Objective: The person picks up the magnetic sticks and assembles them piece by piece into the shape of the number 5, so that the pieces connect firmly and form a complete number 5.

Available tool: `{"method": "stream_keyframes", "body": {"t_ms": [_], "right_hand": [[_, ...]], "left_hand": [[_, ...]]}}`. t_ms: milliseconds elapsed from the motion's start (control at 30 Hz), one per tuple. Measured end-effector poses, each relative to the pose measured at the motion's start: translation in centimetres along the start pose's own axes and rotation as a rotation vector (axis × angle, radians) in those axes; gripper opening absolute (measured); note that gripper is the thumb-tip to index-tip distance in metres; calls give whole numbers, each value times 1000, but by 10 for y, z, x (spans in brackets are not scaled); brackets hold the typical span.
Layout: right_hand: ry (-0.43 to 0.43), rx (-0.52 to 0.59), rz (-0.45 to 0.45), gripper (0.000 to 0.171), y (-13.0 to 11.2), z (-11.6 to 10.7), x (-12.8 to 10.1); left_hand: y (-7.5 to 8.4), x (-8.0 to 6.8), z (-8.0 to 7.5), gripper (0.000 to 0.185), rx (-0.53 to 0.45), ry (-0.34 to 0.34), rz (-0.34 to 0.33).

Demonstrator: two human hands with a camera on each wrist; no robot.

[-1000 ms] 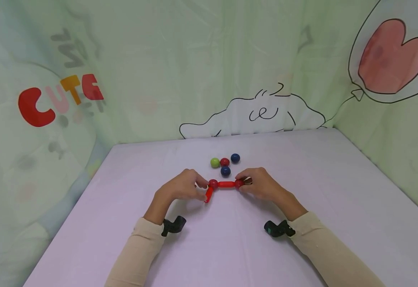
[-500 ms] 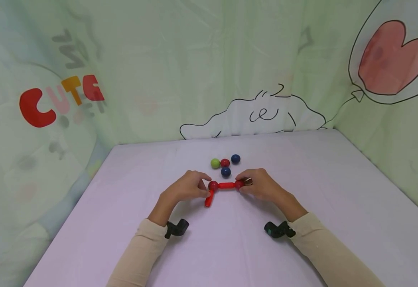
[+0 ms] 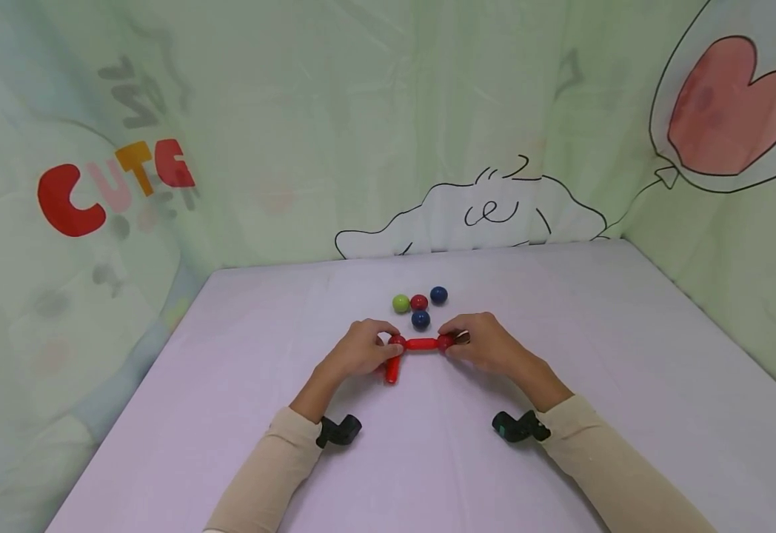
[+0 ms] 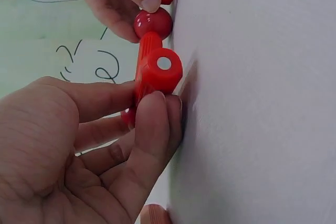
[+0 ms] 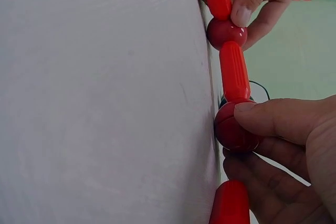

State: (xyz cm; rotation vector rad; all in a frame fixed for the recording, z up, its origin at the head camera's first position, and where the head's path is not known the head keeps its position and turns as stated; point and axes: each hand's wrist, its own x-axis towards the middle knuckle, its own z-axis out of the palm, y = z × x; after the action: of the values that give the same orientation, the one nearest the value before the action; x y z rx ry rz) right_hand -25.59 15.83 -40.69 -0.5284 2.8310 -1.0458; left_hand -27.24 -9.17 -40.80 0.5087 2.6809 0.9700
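Head view: left hand (image 3: 360, 349) and right hand (image 3: 483, 342) rest on the table (image 3: 561, 385), each pinching one end of a red chain. Left grip is closed on a red ball (image 3: 396, 341); a red rod (image 3: 421, 343) runs from it to a second red ball (image 3: 445, 342) in the right grip. A short red rod (image 3: 392, 369) hangs from the left grip toward the person. Just beyond the grips lie four loose balls (image 3: 420, 307): green, red and two blue. The wall cloth reads "CUTE" (image 3: 115, 185).

Left wrist view: thumb and fingers (image 4: 152, 124) curl round the short rod, whose end face shows a silver disc (image 4: 164, 63), unseen from the head.

Right wrist view: thumb on the ball (image 5: 233, 125); another rod (image 5: 230, 203) extends below the grip.
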Motion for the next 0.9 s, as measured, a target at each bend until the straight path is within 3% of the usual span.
{"method": "stream_keyframes", "body": {"t_ms": [433, 900], "right_hand": [[-15, -21, -19, 36, 1, -2, 3], [-16, 2, 30, 35, 0, -9, 7]], "left_hand": [[-3, 3, 1, 35, -195, -32, -57], [-4, 5, 2, 32, -257, -39, -76]]}}
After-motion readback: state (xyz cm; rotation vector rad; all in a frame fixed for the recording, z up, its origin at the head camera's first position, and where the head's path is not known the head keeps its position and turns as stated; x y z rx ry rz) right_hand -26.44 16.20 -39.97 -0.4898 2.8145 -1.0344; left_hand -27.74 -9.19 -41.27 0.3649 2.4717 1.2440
